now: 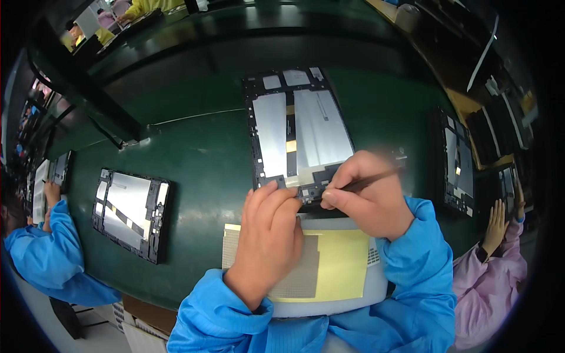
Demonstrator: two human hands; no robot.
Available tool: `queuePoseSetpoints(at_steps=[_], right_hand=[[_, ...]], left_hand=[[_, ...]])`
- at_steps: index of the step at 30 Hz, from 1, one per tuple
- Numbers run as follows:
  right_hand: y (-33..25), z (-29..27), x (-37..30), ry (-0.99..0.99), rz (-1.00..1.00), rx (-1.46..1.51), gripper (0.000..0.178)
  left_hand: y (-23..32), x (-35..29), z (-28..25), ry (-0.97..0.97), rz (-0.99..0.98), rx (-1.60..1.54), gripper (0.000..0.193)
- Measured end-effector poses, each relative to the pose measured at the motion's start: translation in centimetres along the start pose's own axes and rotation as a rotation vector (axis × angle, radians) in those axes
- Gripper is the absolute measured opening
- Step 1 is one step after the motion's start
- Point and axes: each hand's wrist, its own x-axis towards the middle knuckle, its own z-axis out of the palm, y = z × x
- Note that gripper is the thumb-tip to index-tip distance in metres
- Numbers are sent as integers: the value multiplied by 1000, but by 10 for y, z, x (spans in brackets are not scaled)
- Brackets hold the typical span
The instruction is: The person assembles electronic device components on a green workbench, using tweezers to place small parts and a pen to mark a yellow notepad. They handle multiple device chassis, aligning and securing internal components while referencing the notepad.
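An opened tablet (321,126) lies before me on the green bench, its silvery plates, dark frame and central black ribbon strip exposed. My left hand (268,235) rests over its near edge, bent fingers close together on the frame and the thumb lower down. At the same edge, just to the right, my right hand (371,197) is closed in a pinch. A slim dark tool (376,177) runs between its fingers, its rear end blurred and pointing right. Whatever lies between the right fingertips is too small to make out.
Below my hands is a yellow sheet (341,265) with a grey grid piece on a pale pad. Other opened tablets lie left (126,209) and right (458,162). A dark post (88,88) stands far left. Co-workers in blue (50,253) and pink sleeves (488,288) flank me.
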Motion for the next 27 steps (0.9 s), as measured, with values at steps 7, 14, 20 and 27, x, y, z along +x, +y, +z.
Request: queuePoseSetpoints(at_steps=[7,14,20,27], right_hand=[[1,-2,7,-72,46,-51,14],[-1,-2,7,-66,57,-38,12],[2,-4,7,-136,-16,-106,13],[0,-2,2,-92,-30,-142,13]], left_hand=[[-6,-2,0,-23,-25,-14,40],[-3,-1,-3,-34,-39,-31,40],[0,2,-3,-5,-15,-25,41],[0,3,-4,-2,10,-30,47]])
